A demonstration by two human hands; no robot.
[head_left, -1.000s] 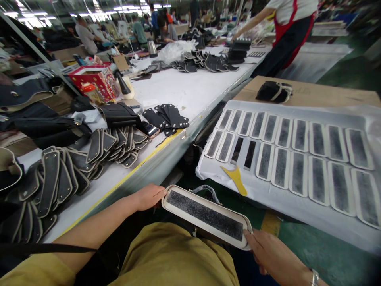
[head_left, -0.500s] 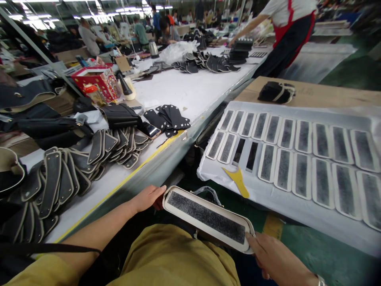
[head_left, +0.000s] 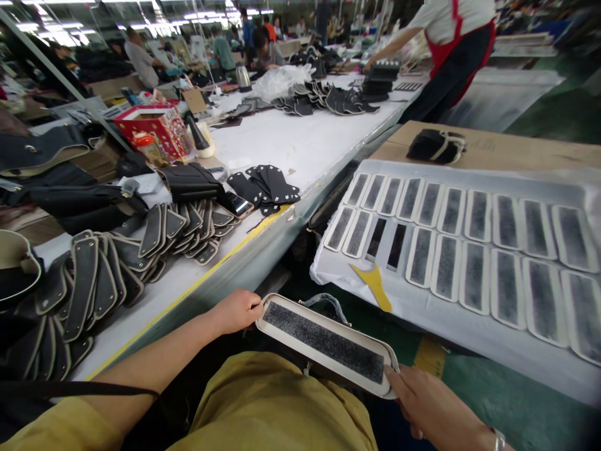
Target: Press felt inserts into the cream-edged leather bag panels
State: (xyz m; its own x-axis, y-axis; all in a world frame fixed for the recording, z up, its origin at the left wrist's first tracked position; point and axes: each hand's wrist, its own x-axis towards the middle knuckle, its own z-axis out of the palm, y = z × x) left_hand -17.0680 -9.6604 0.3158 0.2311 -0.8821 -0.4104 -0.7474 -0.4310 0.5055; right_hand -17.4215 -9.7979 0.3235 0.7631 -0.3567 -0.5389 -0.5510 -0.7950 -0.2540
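Between my two hands is a handbag (head_left: 323,343), its long bottom panel facing up, cream-rimmed with a speckled dark strip. A plastic-wrapped handle (head_left: 328,299) arches from its far side. My left hand (head_left: 239,310) is closed on the bag's left end, thumb bent against the corner. At the right end, my right hand (head_left: 410,391) grips the rim, with its thumb on the panel and its other fingers partly hidden underneath. The bag's body below the panel is mostly out of sight.
On the right table, cream-edged panels (head_left: 476,269) lie in two rows beside a yellow scraper (head_left: 375,287). Dark strap pieces (head_left: 101,275), a phone (head_left: 237,205) and a red box (head_left: 159,131) are on the left table. A co-worker in a red apron (head_left: 462,37) leans over its far end.
My left thumb and fingers have curled in more tightly at the bag's left corner. The bag and my right hand have shifted very slightly left.
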